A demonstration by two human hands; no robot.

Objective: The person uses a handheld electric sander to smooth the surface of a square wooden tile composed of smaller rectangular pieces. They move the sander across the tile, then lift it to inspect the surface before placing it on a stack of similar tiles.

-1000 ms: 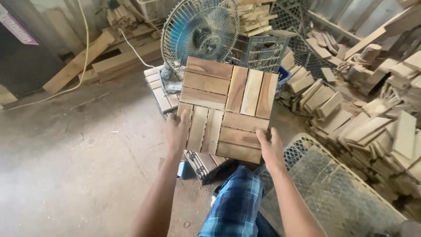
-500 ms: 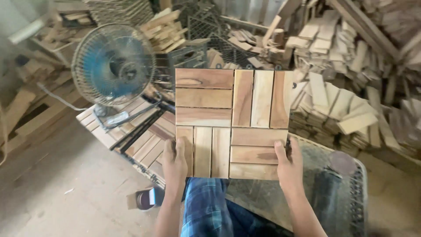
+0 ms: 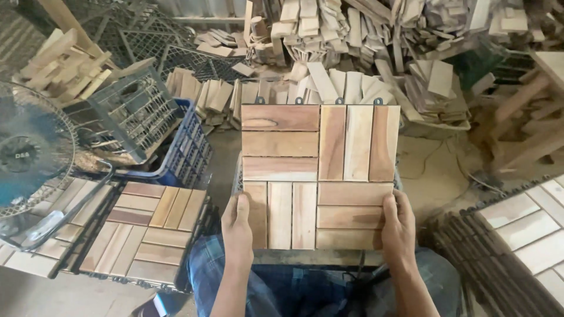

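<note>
Head cam: wood workshop, cluttered. Biggest mass is the heap of cut wood slats (image 3: 364,53) across the back, piled loose. Grey plastic crate (image 3: 120,114) and blue crate (image 3: 191,155) sit at left-centre, w/ a caged fan (image 3: 29,158) at far left edge. Stack of finished deck tiles (image 3: 144,226) lies low left; more tiles (image 3: 529,229) at right edge. Floor is dusty concrete, little of it showing.

Centre: square wooden deck tile (image 3: 317,176), held up flat-on facing the cam, approx upright, above the lap in blue plaid trousers (image 3: 276,287). Four blocks of three slats each, alternating direction, on a dark plastic backing w/ small clip tabs along the top edge.

Left hand (image 3: 238,226) clamps the bottom-left edge, thumb on the face, fingers hidden behind. Right hand (image 3: 398,226) does the same at bottom-right, thumb over the slats.

Handling, my read: rigid, won't flex much; moderate weight, fine for two hands. Slat faces look smooth, prob. dusty, so some slip. Best grip = opposite edges, as now; avoid tabs, likely the weak bit. Slat edges could splinter.
</note>
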